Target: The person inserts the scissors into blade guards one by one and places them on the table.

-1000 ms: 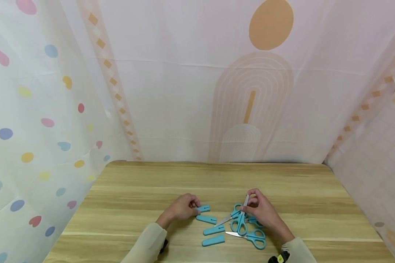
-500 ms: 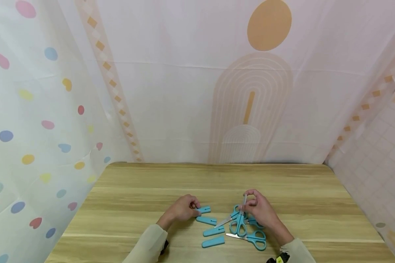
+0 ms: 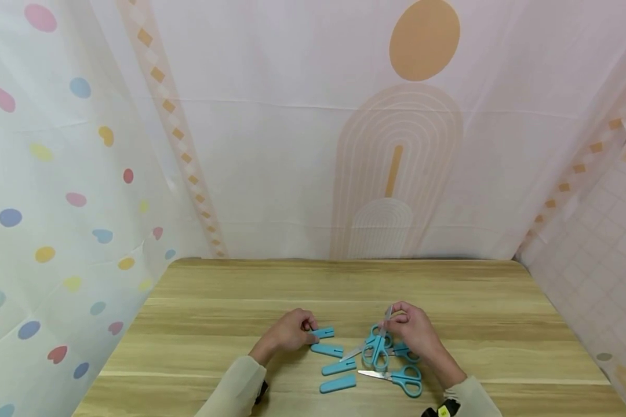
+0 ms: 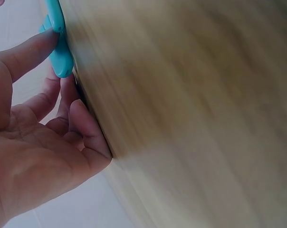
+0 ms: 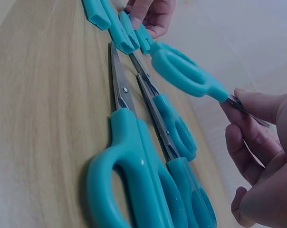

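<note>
My left hand (image 3: 290, 330) pinches the farthest turquoise scissors cover (image 3: 324, 332) between thumb and fingers; in the left wrist view the thumb lies on that cover (image 4: 62, 59). My right hand (image 3: 414, 330) holds a pair of scissors (image 3: 378, 352) by its metal blades, with the turquoise handles hanging toward me. The right wrist view shows these handles (image 5: 184, 71) raised over the table, blades between thumb and fingers. Beneath and beside them lie three more scissors, the nearest pair (image 3: 407, 379) with its blades pointing left. Part of the pile is hidden by the held pair.
Three other covers lie in a column below my left hand: one (image 3: 327, 350), a second (image 3: 339, 366) and the nearest one (image 3: 338, 383). All rest on a wood-grain table (image 3: 229, 289). A patterned cloth (image 3: 271, 174) hangs behind the table's far edge.
The scissors in my right hand have shifted slightly left, their handles swinging a little leftward. My left hand stays in place on the cover. The head view has moved slightly.
</note>
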{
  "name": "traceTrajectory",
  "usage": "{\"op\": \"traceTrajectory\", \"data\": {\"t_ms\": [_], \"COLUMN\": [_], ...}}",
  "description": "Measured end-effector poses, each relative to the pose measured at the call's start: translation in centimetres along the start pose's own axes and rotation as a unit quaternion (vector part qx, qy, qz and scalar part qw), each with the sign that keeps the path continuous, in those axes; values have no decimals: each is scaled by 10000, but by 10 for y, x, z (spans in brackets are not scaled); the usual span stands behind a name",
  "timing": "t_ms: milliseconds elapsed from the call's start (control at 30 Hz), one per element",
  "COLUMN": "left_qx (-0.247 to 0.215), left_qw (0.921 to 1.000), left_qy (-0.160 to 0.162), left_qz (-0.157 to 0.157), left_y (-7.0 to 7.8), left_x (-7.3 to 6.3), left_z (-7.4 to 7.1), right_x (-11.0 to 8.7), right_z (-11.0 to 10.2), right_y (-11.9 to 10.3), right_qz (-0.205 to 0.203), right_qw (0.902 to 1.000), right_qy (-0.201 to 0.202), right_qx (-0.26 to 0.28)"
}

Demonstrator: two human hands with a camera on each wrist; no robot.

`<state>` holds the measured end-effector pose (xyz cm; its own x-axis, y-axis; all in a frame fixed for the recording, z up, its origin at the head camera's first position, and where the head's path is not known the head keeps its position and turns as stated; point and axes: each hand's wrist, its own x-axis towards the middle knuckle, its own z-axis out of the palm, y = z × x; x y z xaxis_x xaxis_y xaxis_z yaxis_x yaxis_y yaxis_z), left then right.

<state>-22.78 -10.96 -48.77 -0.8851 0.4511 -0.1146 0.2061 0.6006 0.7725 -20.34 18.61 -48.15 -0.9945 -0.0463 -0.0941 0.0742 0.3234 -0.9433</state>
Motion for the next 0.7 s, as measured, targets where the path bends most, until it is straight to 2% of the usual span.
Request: {"op": "traceTrajectory", "data": {"t_ms": [233,467,700], "left_qx": [-37,-358,-417], "left_qw": [10000,9993,9990], "left_qy": [69,74,124], "left_qz": [39,-38,-64], "left_y": [-1,-1,1], "left_x": [-1,-4,-6], "left_z": [1,0,-2], "right_x": [-2,-4,-2], "right_z": [-1,-1,3], "right_y": [-5,-10,-13], "right_qz": [9,-128,-18], "right_qw": [9998,9996,9996], "right_qy": [-2,-44,191], "right_qx": [177,265,230]}}
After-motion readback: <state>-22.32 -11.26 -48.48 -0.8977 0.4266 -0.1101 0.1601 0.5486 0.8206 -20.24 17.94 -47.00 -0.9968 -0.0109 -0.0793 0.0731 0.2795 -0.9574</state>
